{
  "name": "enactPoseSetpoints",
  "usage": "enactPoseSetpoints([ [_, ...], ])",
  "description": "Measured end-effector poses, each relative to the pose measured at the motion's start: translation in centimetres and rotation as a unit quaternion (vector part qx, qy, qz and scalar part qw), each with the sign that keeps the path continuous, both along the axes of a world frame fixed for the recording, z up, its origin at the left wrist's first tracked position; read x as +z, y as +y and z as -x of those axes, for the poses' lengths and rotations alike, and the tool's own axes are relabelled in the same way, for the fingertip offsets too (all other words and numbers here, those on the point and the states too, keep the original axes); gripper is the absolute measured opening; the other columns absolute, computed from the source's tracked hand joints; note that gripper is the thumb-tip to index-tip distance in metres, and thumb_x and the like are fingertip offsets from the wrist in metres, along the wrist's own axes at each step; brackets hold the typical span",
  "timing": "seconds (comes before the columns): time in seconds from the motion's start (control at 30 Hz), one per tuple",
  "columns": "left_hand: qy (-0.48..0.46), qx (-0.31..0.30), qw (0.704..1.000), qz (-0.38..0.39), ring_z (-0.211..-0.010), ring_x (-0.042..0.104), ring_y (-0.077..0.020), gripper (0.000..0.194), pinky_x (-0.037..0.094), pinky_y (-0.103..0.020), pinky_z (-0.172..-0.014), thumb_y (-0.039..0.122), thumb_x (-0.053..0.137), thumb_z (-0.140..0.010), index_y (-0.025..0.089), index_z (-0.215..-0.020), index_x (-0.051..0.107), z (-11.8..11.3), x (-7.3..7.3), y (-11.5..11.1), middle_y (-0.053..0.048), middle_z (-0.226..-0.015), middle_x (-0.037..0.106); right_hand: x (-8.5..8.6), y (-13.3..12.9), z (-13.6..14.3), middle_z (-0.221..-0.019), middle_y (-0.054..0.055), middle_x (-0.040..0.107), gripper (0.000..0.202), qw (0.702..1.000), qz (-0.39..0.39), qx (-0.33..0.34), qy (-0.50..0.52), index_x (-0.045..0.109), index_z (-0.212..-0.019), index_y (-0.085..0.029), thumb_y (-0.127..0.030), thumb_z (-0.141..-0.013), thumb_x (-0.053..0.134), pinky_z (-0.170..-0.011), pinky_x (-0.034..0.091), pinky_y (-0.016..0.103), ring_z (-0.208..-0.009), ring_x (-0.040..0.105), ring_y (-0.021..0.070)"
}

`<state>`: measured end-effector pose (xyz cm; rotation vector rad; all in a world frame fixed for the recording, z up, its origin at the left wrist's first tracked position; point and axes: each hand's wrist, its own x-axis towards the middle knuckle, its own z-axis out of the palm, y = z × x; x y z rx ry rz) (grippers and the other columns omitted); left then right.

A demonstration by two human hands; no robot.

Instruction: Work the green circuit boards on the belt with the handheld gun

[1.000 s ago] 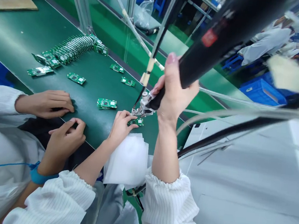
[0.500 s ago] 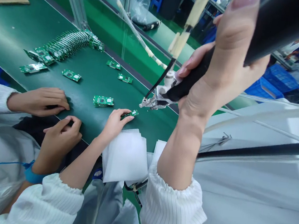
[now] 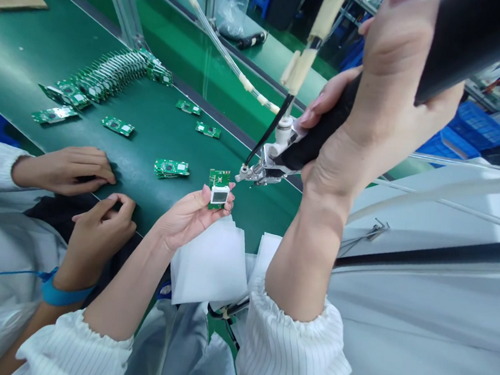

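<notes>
The left hand (image 3: pixel 190 220) pinched a green circuit board (image 3: pixel 219 178) bearing a small screen (image 3: pixel 219 197) over the desk (image 3: pixel 149 119), its fingers (image 3: pixel 229 203) partly hidden behind. The right hand (image 3: pixel 379 121) was clamped around a black-handled tool (image 3: pixel 487 43), cut off at the top; whether its metal tip (image 3: pixel 243 173) touched the left hand was unclear. Blue crates (image 3: pixel 482 130) beyond were too blurred to show contents.
</notes>
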<state>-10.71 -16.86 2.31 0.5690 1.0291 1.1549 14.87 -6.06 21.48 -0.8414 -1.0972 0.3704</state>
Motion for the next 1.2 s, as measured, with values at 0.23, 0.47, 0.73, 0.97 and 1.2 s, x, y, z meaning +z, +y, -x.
enactPoseSetpoints([
  [0.23, 0.33, -0.129, 0.925, -0.139, -0.09, 0.068, -0.0263, 0.04, 0.055, -0.04, -0.075, 0.057, 0.05, -0.093, 0.029, -0.113, 0.069, -5.6, 2.5, 2.2, -0.005, -0.082, 0.072, 0.0, -0.7, 0.1, -0.062, -0.004, 0.051, 0.009, 0.996, 0.052, -0.049, -0.057, 0.051, -0.081, -0.033, -0.041, -0.083, 0.054, -0.041, 0.045, 0.031, -0.049, 0.054, 0.017],
  [0.47, 0.477, -0.148, 0.847, -0.18, -0.098, 0.063, -0.0317, 0.024, 0.049, -0.049, -0.091, 0.027, 0.065, -0.085, 0.016, -0.105, 0.074, -16.3, 1.8, 5.3, -0.013, -0.096, 0.068, 0.9, -1.0, 1.3, -0.067, -0.003, 0.051, 0.016, 0.999, -0.023, -0.022, -0.025, 0.054, -0.075, -0.023, -0.029, -0.088, 0.06, -0.035, 0.04, 0.028, -0.044, 0.048, 0.0102],
  [0.73, 0.576, -0.171, 0.759, -0.252, -0.094, 0.063, -0.0294, 0.014, 0.047, -0.045, -0.092, 0.007, 0.064, -0.075, 0.018, -0.076, 0.073, -17.8, 2.7, 7.2, -0.011, -0.086, 0.069, 1.7, -1.4, 1.5, -0.067, -0.006, 0.052, 0.014, 0.998, -0.02, -0.049, 0.019, 0.055, -0.077, -0.021, -0.029, -0.084, 0.064, -0.035, 0.037, 0.026, -0.042, 0.048, 0.0084],
  [0.97, 0.666, -0.065, 0.702, -0.245, -0.131, 0.044, -0.0325, 0.042, 0.035, -0.051, -0.109, 0.0, 0.049, -0.084, 0.011, -0.124, 0.06, -11.1, 2.8, 20.4, -0.018, -0.131, 0.057, 1.6, -1.1, -0.6, -0.068, -0.006, 0.054, 0.016, 0.994, 0.021, -0.095, 0.047, 0.056, -0.074, -0.026, -0.031, -0.082, 0.069, -0.037, 0.04, 0.027, -0.042, 0.049, 0.0106],
  [1.2, 0.65, -0.163, 0.678, -0.302, -0.111, 0.06, -0.0243, 0.024, 0.047, -0.049, -0.098, 0.032, 0.062, -0.092, 0.016, -0.11, 0.064, -10.6, 0.0, 25.4, -0.009, -0.12, 0.063, 0.7, -0.9, -1.5, -0.072, -0.003, 0.056, 0.021, 0.995, 0.042, -0.083, 0.024, 0.056, -0.08, -0.028, -0.045, -0.083, 0.067, -0.039, 0.041, 0.03, -0.046, 0.053, 0.0159],
])
